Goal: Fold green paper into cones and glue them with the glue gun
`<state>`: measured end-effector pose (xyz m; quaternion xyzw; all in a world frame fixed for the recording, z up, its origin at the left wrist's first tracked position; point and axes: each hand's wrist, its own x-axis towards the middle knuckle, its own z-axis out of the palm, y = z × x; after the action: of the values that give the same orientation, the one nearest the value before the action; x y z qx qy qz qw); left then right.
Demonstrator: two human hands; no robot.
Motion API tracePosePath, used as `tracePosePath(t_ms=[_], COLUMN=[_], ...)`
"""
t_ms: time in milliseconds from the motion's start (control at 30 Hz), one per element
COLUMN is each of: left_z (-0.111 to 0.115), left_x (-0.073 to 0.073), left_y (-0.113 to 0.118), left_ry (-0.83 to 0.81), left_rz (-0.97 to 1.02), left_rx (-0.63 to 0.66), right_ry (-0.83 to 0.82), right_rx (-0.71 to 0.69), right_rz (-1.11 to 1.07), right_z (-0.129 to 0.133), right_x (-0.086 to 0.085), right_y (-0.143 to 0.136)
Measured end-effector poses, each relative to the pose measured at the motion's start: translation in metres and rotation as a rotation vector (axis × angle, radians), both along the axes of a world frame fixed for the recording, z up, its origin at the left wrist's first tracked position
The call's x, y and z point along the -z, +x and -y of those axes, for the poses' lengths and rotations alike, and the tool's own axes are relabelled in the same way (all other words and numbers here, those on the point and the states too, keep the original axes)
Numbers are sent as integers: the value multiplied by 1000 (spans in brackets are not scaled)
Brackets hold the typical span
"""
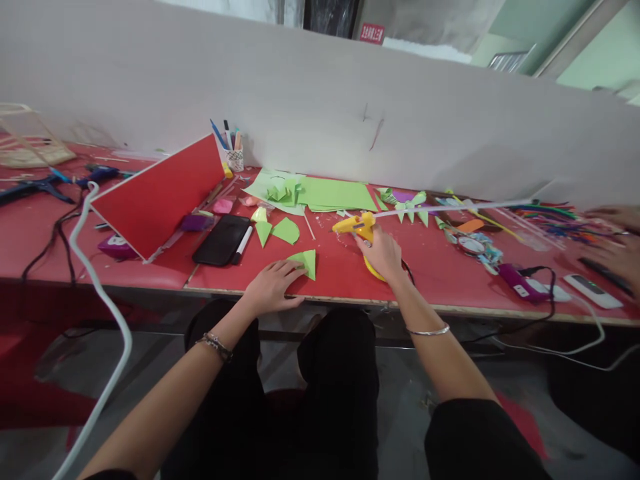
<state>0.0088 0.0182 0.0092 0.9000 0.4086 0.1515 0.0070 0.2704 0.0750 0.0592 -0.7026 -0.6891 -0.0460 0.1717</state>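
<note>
My right hand [383,253] is wrapped round the handle of a yellow glue gun [356,225], whose nozzle points left. A clear glue stick [415,209] reaches out from its back to the right. Near the table's front edge, my left hand [274,287] rests with its fingers spread on a folded green paper piece [309,263]. Just beyond it lie a rounded green paper piece [286,231] and a small green paper cone [263,232]. Larger green sheets [340,195] lie at the back, with a crumpled green paper shape [284,192] on their left.
On the red table [330,287], a black phone [221,240] and a marker [243,245] lie left. Behind them are a red board [165,193] and a pen cup [234,159]. To the right are a purple box [523,283], colourful strips [550,223] and another person's hands [617,257].
</note>
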Motion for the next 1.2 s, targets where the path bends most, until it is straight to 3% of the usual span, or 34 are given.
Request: tracePosePath(t_ms=[200, 333, 433, 533, 667, 833, 1200], left_z=[0, 3, 9, 16, 23, 26, 25], left_x=[-1, 5, 9, 12, 16, 22, 18], left_y=[-1, 1, 4, 6, 3, -4, -7], left_ry=[42, 109, 134, 153, 142, 137, 213], left_rz=[4, -10, -38, -19, 73, 152, 103], left_rx=[-21, -81, -143, -197, -144, -59, -50], right_ry=[18, 36, 38, 43, 78, 109, 222], right_rx=[147, 342, 435, 484, 497, 489, 494], right_rz=[-172, -152, -146, -136, -104, -89, -82], right_z=[-11, -19, -17, -14, -18, -25, -31], right_x=[2, 19, 35, 50, 61, 64, 71], right_y=[60, 104, 123, 128, 127, 131, 131])
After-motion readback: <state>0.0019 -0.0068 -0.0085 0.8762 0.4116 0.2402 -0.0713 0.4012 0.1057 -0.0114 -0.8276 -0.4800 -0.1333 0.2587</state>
